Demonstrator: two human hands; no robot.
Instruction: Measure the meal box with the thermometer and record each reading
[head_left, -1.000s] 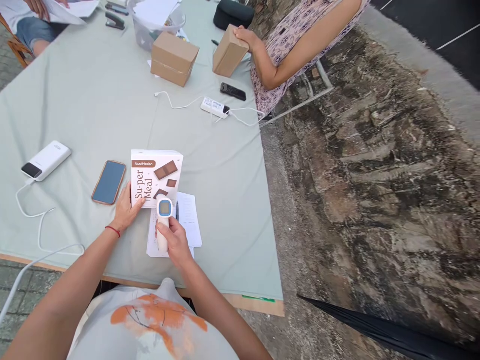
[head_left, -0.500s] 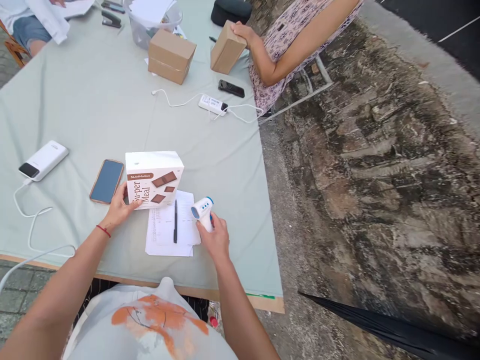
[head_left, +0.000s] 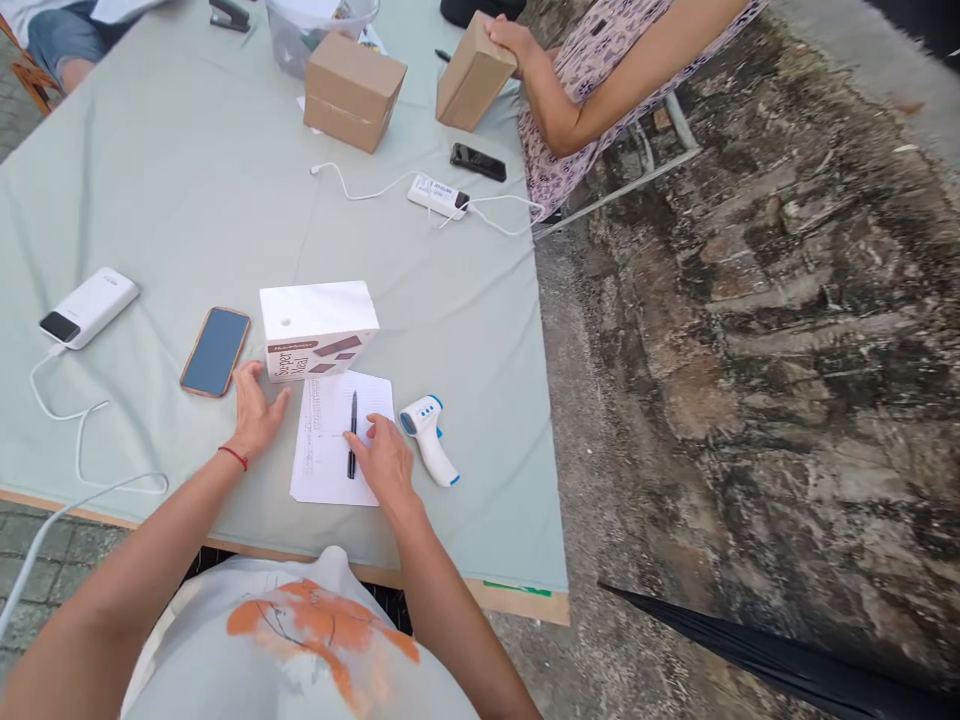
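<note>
A white meal box [head_left: 322, 308] with chocolate-bar pictures stands on the cloth-covered table. Just below its lower left corner is my left hand [head_left: 256, 412], fingers apart and holding nothing. My right hand [head_left: 386, 462] is over the sheets of paper [head_left: 315, 478], thumb and fingers spread, with the thumb at the black pen [head_left: 353, 415] lying there. I cannot tell how firmly it touches the pen. To the right of that hand a white and blue infrared thermometer [head_left: 427, 440] lies on its side. A phone [head_left: 215, 352] rests left of the box.
A white power bank [head_left: 90, 307] with a cable lies at left. Farther back are a cardboard box [head_left: 351, 92], a second power bank [head_left: 437, 196], a black phone-like device [head_left: 478, 161] and a plastic bin [head_left: 292, 42]. Another person's hand [head_left: 514, 38] holds a smaller carton [head_left: 474, 75].
My right hand has let go of the thermometer, leaving it on the table, and moved left to the pen. My left hand has released the meal box and drawn back slightly.
</note>
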